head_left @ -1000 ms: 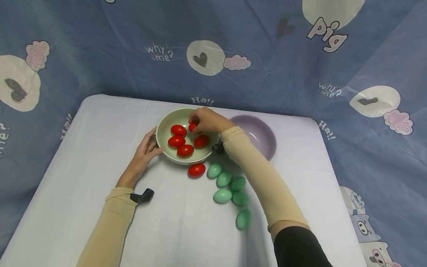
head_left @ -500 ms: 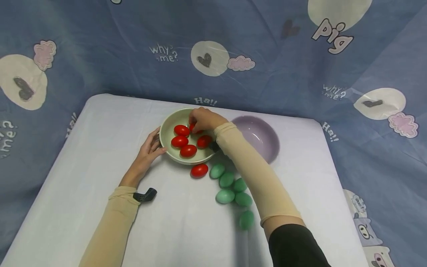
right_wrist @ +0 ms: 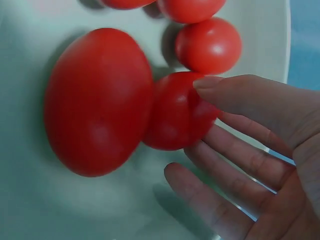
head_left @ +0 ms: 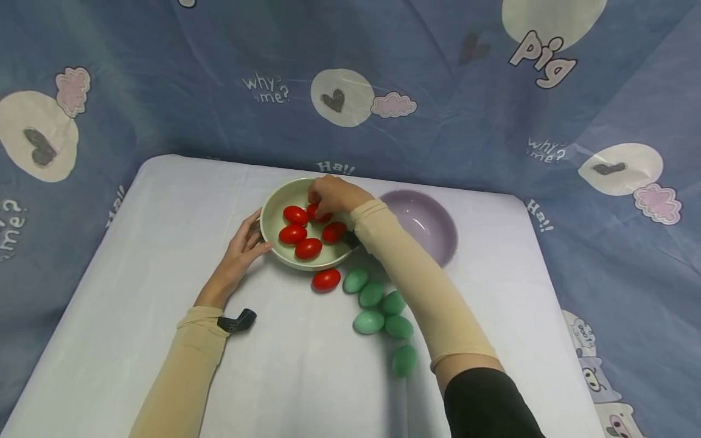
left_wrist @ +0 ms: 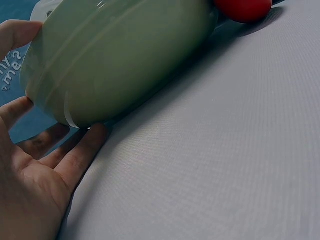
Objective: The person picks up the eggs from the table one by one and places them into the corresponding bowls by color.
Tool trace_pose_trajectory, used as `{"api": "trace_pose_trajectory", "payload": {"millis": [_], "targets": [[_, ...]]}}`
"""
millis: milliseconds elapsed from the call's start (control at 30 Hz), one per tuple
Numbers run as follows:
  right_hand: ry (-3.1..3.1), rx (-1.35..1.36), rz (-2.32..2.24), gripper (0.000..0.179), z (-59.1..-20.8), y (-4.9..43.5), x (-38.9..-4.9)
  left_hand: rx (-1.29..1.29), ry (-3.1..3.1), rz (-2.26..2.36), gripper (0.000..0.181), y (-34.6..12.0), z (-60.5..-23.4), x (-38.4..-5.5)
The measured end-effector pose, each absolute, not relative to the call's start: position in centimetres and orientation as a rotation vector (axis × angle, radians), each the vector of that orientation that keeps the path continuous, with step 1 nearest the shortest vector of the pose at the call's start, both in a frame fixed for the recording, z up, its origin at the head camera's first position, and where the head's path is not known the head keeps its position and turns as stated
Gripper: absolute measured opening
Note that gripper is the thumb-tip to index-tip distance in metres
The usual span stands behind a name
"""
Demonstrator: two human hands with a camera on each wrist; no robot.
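Observation:
In the head view my left hand rests against the left side of a pale green bowl, thumb by the rim. The left wrist view has its fairly straight fingers spread along the bowl's outer wall. My right hand reaches into the bowl from the right. Its thumb and fingers pinch the end of a red egg, low among several other red eggs; a large-looking one lies beside it in the right wrist view. The other fingers of that hand hang loose.
One red egg lies on the white tabletop just in front of the bowl. Several green eggs are grouped to its right, partly under the right forearm. A purple bowl stands behind that forearm. A blue printed cloth rises behind the table.
More of the red egg shows beneath my right hand, whose fingers have shifted slightly within the bowl. My left hand stays against the bowl's side.

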State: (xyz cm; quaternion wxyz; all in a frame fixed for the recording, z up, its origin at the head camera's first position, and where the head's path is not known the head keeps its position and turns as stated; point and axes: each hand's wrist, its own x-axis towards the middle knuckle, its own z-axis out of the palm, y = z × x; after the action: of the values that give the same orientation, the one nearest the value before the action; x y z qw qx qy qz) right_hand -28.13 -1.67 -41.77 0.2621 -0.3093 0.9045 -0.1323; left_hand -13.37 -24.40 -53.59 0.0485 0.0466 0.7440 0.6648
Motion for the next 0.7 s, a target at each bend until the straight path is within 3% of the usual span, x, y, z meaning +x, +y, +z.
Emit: {"api": "trace_pose_trajectory", "payload": {"millis": [700], "targets": [[2.430, -1.118, -0.556, 0.045, -40.9, 2.0, -22.6, 0.156, 2.264, 2.022, 0.078, -24.7, -53.7, -13.9]]}}
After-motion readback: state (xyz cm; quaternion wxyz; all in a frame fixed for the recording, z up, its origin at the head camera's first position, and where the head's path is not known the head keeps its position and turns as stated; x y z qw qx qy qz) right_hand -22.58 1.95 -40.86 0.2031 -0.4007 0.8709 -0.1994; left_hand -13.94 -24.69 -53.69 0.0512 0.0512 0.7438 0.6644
